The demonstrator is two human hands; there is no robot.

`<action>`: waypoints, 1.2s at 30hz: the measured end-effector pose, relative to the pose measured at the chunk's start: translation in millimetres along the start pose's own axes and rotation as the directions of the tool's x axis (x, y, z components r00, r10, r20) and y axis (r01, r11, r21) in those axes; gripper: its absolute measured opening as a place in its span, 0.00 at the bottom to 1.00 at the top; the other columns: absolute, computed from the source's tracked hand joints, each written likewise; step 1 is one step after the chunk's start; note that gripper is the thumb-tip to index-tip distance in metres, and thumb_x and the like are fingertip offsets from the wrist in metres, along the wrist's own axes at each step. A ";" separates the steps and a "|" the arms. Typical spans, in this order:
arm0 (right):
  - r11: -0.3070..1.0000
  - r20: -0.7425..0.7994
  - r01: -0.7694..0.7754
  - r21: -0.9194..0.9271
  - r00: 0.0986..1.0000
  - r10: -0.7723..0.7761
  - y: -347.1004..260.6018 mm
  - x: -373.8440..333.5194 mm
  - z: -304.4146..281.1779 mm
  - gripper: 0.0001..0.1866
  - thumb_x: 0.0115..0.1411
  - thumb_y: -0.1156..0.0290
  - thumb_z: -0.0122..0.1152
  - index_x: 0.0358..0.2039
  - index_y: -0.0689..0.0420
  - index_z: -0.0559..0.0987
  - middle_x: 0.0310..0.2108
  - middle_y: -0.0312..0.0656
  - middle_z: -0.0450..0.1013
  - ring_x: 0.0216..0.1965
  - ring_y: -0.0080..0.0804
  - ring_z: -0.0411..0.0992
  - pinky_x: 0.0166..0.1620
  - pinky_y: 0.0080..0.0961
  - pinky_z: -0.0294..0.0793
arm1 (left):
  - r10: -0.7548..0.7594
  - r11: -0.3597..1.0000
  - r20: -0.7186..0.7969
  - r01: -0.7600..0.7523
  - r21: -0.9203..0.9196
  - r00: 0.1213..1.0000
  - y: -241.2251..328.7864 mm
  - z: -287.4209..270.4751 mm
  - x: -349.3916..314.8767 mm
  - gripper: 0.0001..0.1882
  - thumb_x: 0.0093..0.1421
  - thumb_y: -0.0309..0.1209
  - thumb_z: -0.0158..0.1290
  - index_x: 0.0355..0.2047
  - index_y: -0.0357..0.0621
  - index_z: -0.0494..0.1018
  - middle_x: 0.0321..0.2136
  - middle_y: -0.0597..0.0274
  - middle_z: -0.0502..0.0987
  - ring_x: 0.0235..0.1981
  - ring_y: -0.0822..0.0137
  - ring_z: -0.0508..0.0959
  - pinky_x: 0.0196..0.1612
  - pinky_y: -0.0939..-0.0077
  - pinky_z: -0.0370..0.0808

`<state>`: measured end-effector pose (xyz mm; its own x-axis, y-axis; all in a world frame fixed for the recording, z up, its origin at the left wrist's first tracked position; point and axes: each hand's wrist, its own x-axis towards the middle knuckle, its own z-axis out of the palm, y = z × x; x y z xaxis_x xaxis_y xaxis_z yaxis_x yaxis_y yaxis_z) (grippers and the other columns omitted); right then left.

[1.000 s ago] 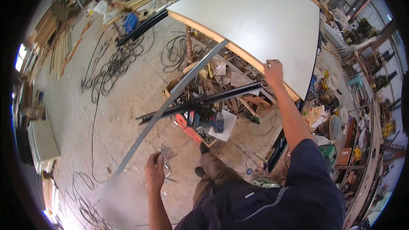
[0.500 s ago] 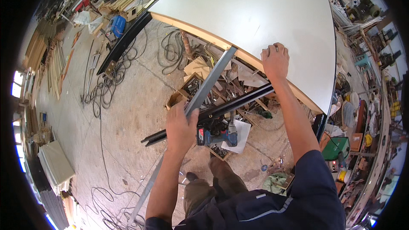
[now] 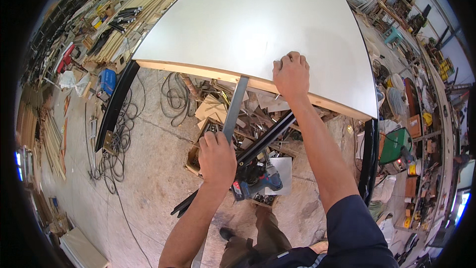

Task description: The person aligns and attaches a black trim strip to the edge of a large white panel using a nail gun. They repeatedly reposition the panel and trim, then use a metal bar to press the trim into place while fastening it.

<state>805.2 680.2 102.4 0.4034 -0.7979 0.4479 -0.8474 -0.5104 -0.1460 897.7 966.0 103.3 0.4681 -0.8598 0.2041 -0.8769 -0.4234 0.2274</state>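
My left hand [image 3: 217, 160] is wrapped round a grey metal bar [image 3: 235, 106], whose far end meets the wooden edge [image 3: 198, 71] of a large white panel [image 3: 238, 25]. On the panel, close to that edge, rests my right hand [image 3: 291, 75] with its fingers curled in; whatever they may hold is hidden beneath them. A black metal bar [image 3: 265, 138] slants below both hands and passes under my left forearm. Lower down, a blue cordless drill [image 3: 258, 182] with a red-marked battery lies beside a white sheet [image 3: 281, 173].
Black legs [image 3: 118, 106] stand at the panel's left and right corners. Offcuts and metal scraps [image 3: 258, 111] heap beneath it. Cables [image 3: 119, 159] coil on the floor at left. A green box [image 3: 395, 145] and cluttered shelving line the right. Timber strips [image 3: 144, 7] are stacked far left.
The view has shifted, so the panel sits lower and further left and looks less tilted. The grey bar appears more upright. Both hands keep their places on the bar and panel.
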 end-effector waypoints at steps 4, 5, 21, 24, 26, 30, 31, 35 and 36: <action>1.000 -0.054 -0.002 -0.001 0.999 0.002 4.6 -2.4 0.2 0.19 0.68 0.58 0.52 0.42 0.60 0.84 0.51 0.47 0.72 0.55 0.44 0.68 0.62 0.43 0.65 | -0.020 0.993 0.093 0.031 -0.113 0.995 0.4 -4.8 1.6 0.17 0.63 0.35 0.59 0.43 0.38 0.66 0.37 0.44 0.75 0.36 0.42 0.80 0.36 0.51 0.79; 1.000 -0.090 -0.004 -0.003 0.996 0.003 5.3 -2.1 2.1 0.19 0.67 0.59 0.52 0.41 0.61 0.84 0.51 0.47 0.72 0.55 0.45 0.69 0.60 0.44 0.67 | -0.040 0.991 0.112 0.054 -0.124 0.993 0.9 -7.9 2.5 0.16 0.64 0.35 0.58 0.42 0.39 0.65 0.36 0.44 0.76 0.35 0.41 0.80 0.35 0.50 0.78; 0.991 -0.061 -0.080 -0.108 0.995 0.073 3.5 -1.6 9.1 0.22 0.69 0.57 0.47 0.48 0.58 0.82 0.57 0.47 0.71 0.60 0.47 0.68 0.61 0.45 0.71 | -0.242 0.892 0.448 0.379 -0.247 0.861 -63.2 -69.4 -185.3 0.15 0.63 0.36 0.56 0.44 0.42 0.67 0.24 0.43 0.79 0.28 0.38 0.81 0.32 0.45 0.76; 0.992 -0.023 -0.096 -0.086 0.995 0.095 -4.5 3.5 0.7 0.22 0.69 0.58 0.45 0.48 0.59 0.82 0.57 0.46 0.72 0.60 0.47 0.67 0.61 0.45 0.71 | -0.322 0.870 0.486 0.456 -0.186 0.812 -98.4 -104.3 -307.7 0.13 0.59 0.33 0.60 0.37 0.45 0.68 0.19 0.47 0.78 0.20 0.40 0.80 0.24 0.49 0.75; 0.993 -0.041 -0.092 -0.078 0.995 0.089 -2.3 2.2 3.7 0.20 0.67 0.59 0.49 0.46 0.59 0.82 0.55 0.47 0.73 0.58 0.49 0.70 0.60 0.44 0.72 | -0.326 0.873 0.572 0.471 -0.123 0.753 -125.6 -117.4 -392.9 0.14 0.66 0.40 0.57 0.38 0.42 0.71 0.22 0.47 0.79 0.24 0.44 0.81 0.26 0.46 0.76; 0.980 0.152 -0.082 -0.181 0.982 0.110 11.4 9.6 19.4 0.17 0.64 0.59 0.56 0.42 0.60 0.81 0.52 0.50 0.75 0.54 0.50 0.73 0.56 0.45 0.75 | -0.495 0.736 0.629 0.674 -0.063 0.600 -144.2 -164.9 -503.5 0.11 0.66 0.36 0.58 0.37 0.42 0.71 0.22 0.49 0.80 0.23 0.47 0.81 0.27 0.50 0.76; 0.979 0.118 -0.069 -0.193 0.989 0.093 19.2 12.4 24.8 0.17 0.63 0.58 0.57 0.41 0.60 0.81 0.52 0.51 0.75 0.53 0.50 0.74 0.55 0.45 0.76 | -0.500 0.732 0.636 0.679 -0.053 0.588 -144.7 -167.4 -503.8 0.10 0.65 0.35 0.59 0.37 0.42 0.71 0.22 0.49 0.80 0.23 0.48 0.81 0.28 0.51 0.76; 0.981 -0.019 -0.191 -0.023 0.982 0.190 -1.6 3.3 11.8 0.19 0.64 0.56 0.56 0.41 0.60 0.81 0.50 0.52 0.76 0.52 0.50 0.75 0.53 0.46 0.76 | -0.570 0.597 0.683 0.802 -0.037 0.456 -140.1 -166.9 -502.2 0.13 0.64 0.36 0.61 0.36 0.41 0.73 0.23 0.50 0.79 0.25 0.55 0.79 0.31 0.56 0.76; 0.976 0.023 -0.220 -0.009 0.975 0.220 -10.0 0.4 2.9 0.19 0.65 0.56 0.56 0.41 0.60 0.81 0.49 0.52 0.76 0.52 0.50 0.75 0.54 0.46 0.76 | -0.571 0.551 0.710 0.834 -0.040 0.412 -129.7 -173.9 -473.0 0.13 0.63 0.37 0.62 0.36 0.40 0.73 0.24 0.49 0.79 0.26 0.56 0.79 0.32 0.57 0.76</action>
<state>814.9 684.0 101.4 0.2154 -0.8978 0.3840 -0.9184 -0.3199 -0.2327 809.0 1477.3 142.9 0.6163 -0.3149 -0.7218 -0.0884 -0.9384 0.3339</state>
